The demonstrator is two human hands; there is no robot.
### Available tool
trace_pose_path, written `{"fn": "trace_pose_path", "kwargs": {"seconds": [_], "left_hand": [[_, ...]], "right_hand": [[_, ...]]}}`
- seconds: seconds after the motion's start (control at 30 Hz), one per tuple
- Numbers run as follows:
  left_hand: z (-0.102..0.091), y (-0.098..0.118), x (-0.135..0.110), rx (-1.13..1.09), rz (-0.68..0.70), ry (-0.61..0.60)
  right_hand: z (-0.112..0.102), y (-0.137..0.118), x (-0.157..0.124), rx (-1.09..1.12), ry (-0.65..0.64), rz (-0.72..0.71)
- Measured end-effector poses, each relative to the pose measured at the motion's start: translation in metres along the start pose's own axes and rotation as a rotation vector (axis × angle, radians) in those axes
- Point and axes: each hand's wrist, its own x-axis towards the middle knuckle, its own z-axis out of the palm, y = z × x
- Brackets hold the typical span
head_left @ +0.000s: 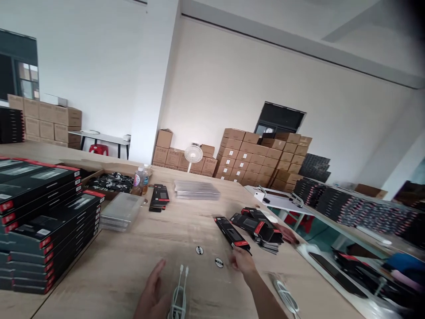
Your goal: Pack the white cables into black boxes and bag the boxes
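My left hand (152, 294) is at the lower middle, its fingers extended and apart. Just to its right is a coiled white cable (179, 297) with two plugs pointing up. My right hand (244, 262) pinches the near end of a flat black box (231, 232) with a red end. Between the hands lie clear plastic bags, with a round black-and-white label (199, 250) and a second such label (218, 262). Beyond the right hand is a loose pile of similar black boxes (257, 221). A second coiled white cable (286, 296) lies right of my forearm.
Tall stacks of black boxes (49, 221) stand at left. Behind them are a carton (113, 180) of dark packets, clear plastic sheets (121, 212) and bottles (138, 180). More clear sheets (196, 189) lie farther back. Another person's hand (287, 233) rests by the right table edge.
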Motion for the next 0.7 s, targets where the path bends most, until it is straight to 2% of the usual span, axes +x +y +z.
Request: {"fn": "trace_pose_path", "kwargs": {"seconds": [0.1,0.2,0.27,0.33,0.4,0.43,0.5,0.53,0.6,0.7], "left_hand": [[-0.01,0.01,-0.003,0.101,0.166,0.124],[-0.034,0.051,-0.007,0.454,0.406,0.194],[-0.051,0.089,-0.007,0.747,0.551,0.138],[-0.066,0.123,-0.006,1.004,0.58,-0.008],[-0.078,0.142,-0.006,1.169,0.467,-0.108],[-0.084,0.145,-0.008,1.223,0.374,-0.154],[-0.098,0.139,-0.015,1.282,0.18,-0.223],[-0.107,0.132,-0.022,1.293,0.091,-0.234],[-0.13,0.11,-0.037,1.297,-0.048,-0.193],[-0.169,0.073,-0.062,1.308,-0.165,-0.1]], "right_hand": [[-0.01,-0.015,-0.002,0.025,0.003,-0.108],[-0.01,-0.032,-0.031,0.04,-0.056,-0.256],[0.005,-0.039,-0.066,0.028,-0.164,-0.351],[0.03,-0.045,-0.111,0.008,-0.353,-0.48],[0.056,-0.051,-0.155,0.014,-0.584,-0.585],[0.067,-0.054,-0.173,0.012,-0.689,-0.631],[0.081,-0.063,-0.194,-0.07,-0.856,-0.728],[0.084,-0.068,-0.196,-0.167,-0.913,-0.787],[0.082,-0.075,-0.185,-0.465,-0.932,-0.912],[0.078,-0.077,-0.149,-0.968,-0.776,-1.058]]}}
